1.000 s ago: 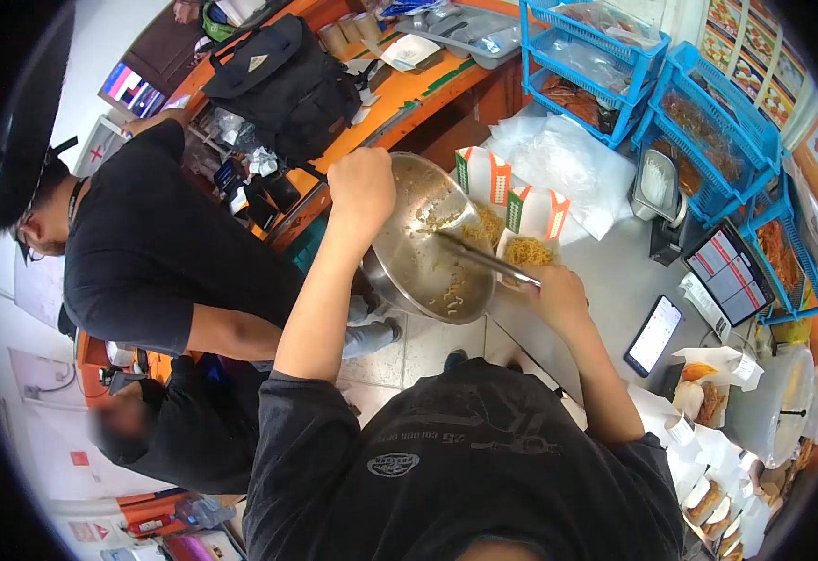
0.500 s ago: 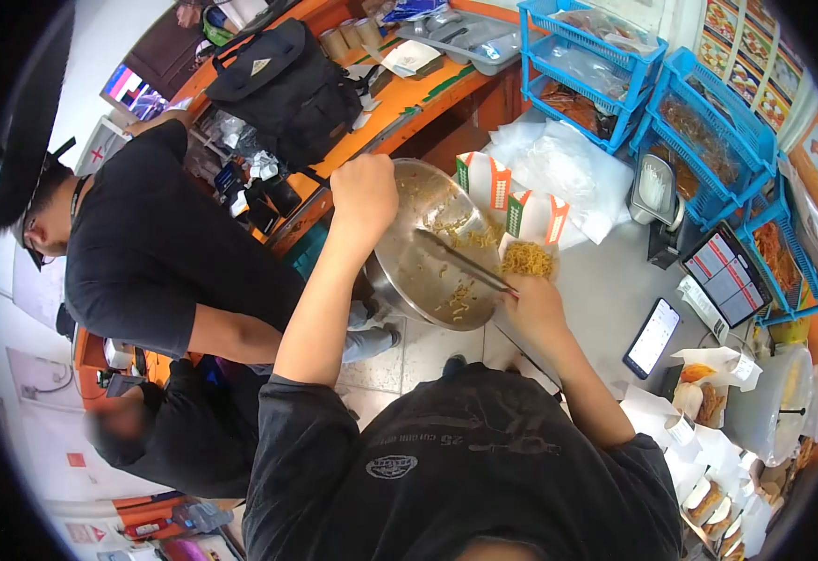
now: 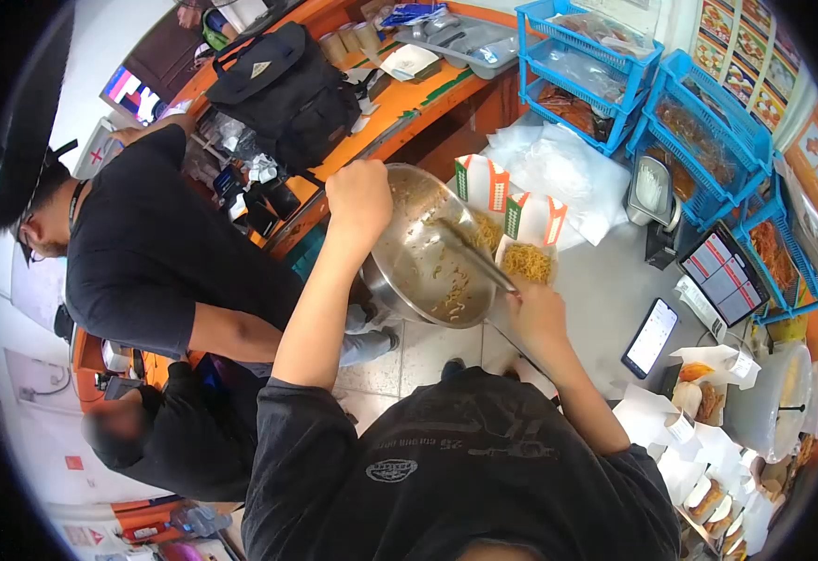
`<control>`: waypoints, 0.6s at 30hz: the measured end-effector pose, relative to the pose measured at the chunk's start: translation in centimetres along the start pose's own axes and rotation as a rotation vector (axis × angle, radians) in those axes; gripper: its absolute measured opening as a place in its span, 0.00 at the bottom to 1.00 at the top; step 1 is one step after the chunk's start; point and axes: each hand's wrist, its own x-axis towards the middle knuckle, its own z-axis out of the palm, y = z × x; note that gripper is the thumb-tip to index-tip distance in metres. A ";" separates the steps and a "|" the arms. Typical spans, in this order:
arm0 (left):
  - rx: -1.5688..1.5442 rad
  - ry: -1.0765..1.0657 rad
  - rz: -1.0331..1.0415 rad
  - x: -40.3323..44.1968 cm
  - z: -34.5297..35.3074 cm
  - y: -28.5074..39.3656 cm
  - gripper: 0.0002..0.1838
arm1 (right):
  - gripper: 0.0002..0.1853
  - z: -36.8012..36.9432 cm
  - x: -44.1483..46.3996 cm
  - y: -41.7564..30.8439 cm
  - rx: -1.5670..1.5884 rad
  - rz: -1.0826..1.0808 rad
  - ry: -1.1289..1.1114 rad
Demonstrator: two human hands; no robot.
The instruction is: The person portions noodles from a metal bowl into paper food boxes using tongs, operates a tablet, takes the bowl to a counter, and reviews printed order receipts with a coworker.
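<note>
My left hand [image 3: 359,198] is closed on the upper left rim of a large steel bowl [image 3: 411,266], which is tilted toward the cartons. Bits of noodle cling to the bowl's inside. In my right hand [image 3: 532,310] is a metal utensil [image 3: 477,256], its far end inside the bowl; whether it is tongs or a spoon is unclear. Beside the bowl stands an open carton filled with noodles [image 3: 527,263]. Behind it, a second striped carton [image 3: 482,182] is partly hidden by the bowl's edge, with noodles near its mouth.
Clear plastic bags [image 3: 559,173] lie behind the cartons. Blue stacked baskets [image 3: 587,70], a tablet [image 3: 722,278] and a phone [image 3: 649,338] are at the right, with food boxes [image 3: 699,402] nearer. A person in black [image 3: 166,243] stands left, by a black bag [image 3: 283,93].
The utensil has swung within the bowl, away from the cartons and then back toward them. My right hand has shifted slightly left and down since the earliest frame. The bowl has moved little.
</note>
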 end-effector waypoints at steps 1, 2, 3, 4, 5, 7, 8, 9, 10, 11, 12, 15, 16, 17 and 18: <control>-0.004 0.002 0.000 -0.1 0.0 0.0 0.05 | 0.10 0.3 -0.1 0.0 0.018 -0.054 0.031; -0.007 0.005 0.001 -0.1 0.0 0.0 0.05 | 0.10 0.4 -0.2 -0.1 0.012 -0.040 -0.009; -0.005 0.005 0.006 0.0 0.0 -0.1 0.05 | 0.10 0.3 -0.3 -0.4 0.008 -0.027 -0.050; -0.004 0.003 0.010 -0.1 0.0 -0.2 0.05 | 0.10 0.2 -0.3 -0.5 0.002 -0.013 -0.092; -0.003 0.000 0.010 -0.1 0.1 -0.3 0.05 | 0.10 0.1 -0.3 0.0 -0.001 0.001 -0.049; -0.008 0.003 0.013 -0.2 0.2 -0.5 0.05 | 0.10 -0.1 -0.4 1.2 -0.009 0.029 0.030; -0.011 0.005 0.015 -0.2 0.3 -0.5 0.05 | 0.10 0.0 -0.4 1.2 0.001 0.017 0.028; -0.007 0.005 0.011 -0.2 0.2 -0.5 0.05 | 0.10 -0.4 -0.3 0.6 0.013 0.007 0.028; -0.004 0.004 0.011 -0.3 0.2 -0.4 0.05 | 0.09 -0.5 -0.3 0.0 0.025 0.000 0.028; 0.000 0.006 0.011 -0.3 0.1 -0.2 0.05 | 0.09 0.2 -0.1 -0.3 0.030 -0.020 0.026; -0.002 0.000 0.014 -0.2 0.1 -0.1 0.05 | 0.09 1.2 0.2 -0.5 0.035 -0.041 0.026; 0.003 -0.015 0.017 -0.3 0.0 0.0 0.05 | 0.09 1.7 0.3 -0.2 0.021 -0.019 0.042; 0.009 -0.017 0.016 -0.3 -0.1 0.0 0.05 | 0.09 1.6 0.4 0.1 0.010 0.000 0.050; 0.012 -0.021 0.012 -0.3 -0.1 -0.1 0.05 | 0.09 1.2 0.2 0.4 -0.001 0.030 0.045; 0.011 -0.021 0.008 -0.4 0.0 -0.2 0.05 | 0.09 0.6 -0.1 0.8 -0.013 0.060 0.040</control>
